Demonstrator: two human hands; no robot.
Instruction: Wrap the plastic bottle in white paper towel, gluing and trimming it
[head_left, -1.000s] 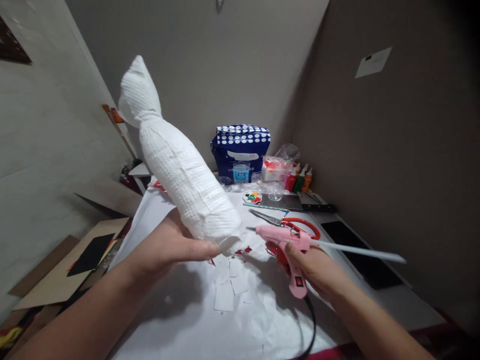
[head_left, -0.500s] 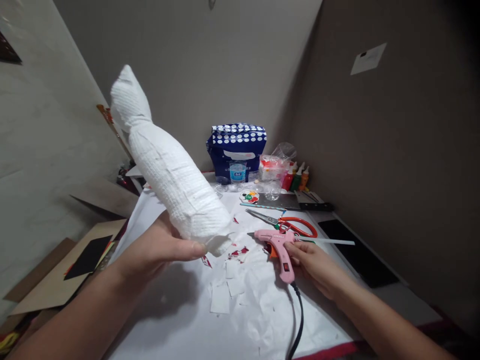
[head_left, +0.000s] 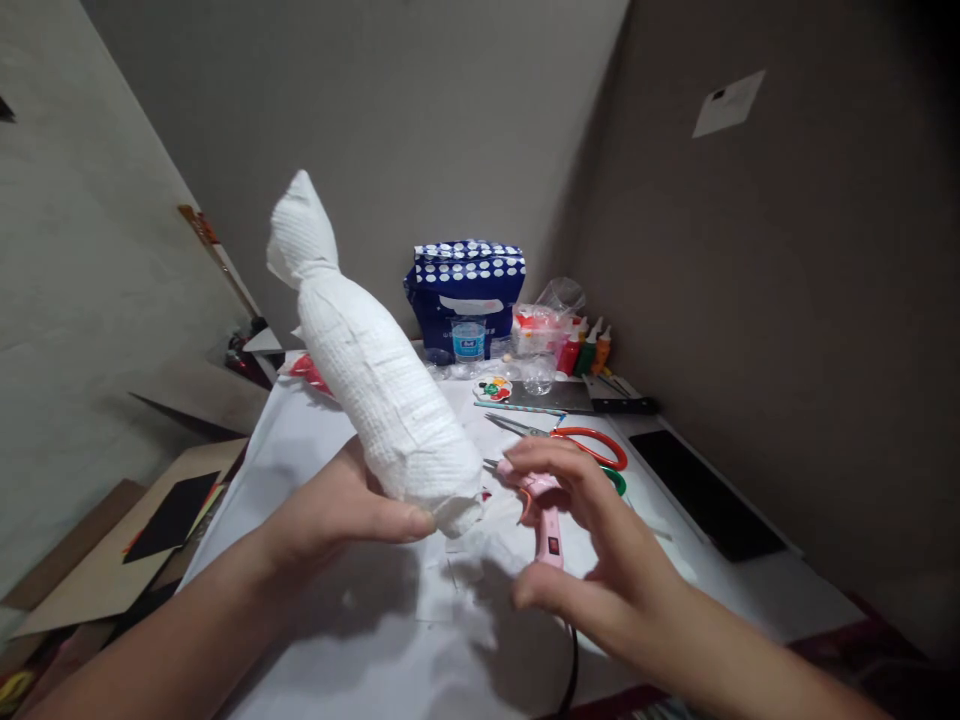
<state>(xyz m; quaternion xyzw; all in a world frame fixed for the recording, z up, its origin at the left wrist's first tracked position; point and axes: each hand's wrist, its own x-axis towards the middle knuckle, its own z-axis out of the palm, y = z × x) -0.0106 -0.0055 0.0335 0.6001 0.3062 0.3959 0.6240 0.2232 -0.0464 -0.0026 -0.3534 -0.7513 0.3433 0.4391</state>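
Note:
My left hand (head_left: 349,505) grips the lower end of a white, cloth- or paper-wrapped bottle shape (head_left: 382,390), with a narrow tied neck and a pointed top. It is held above the table, leaning to the left. My right hand (head_left: 600,540) is open, thumb and fingers apart, to the right of the bottle shape's lower end and touching nothing that I can see. Behind that hand lies a pink glue gun (head_left: 549,535), partly hidden by the fingers. Scissors with orange handles (head_left: 600,440) lie just beyond it. Paper scraps under the hands are mostly covered.
At the back of the table (head_left: 247,560) stand a dark blue bag (head_left: 469,290), a plastic cup (head_left: 469,340) and paint bottles (head_left: 589,350). A paint palette (head_left: 493,389) and a knife (head_left: 622,404) lie before them. A black panel (head_left: 701,495) lies right; cardboard (head_left: 90,570) is stacked left.
My right hand has let go of the glue gun, which now lies on the table, and has moved left with its fingers spread. The wrapped bottle shape has shifted slightly right and down.

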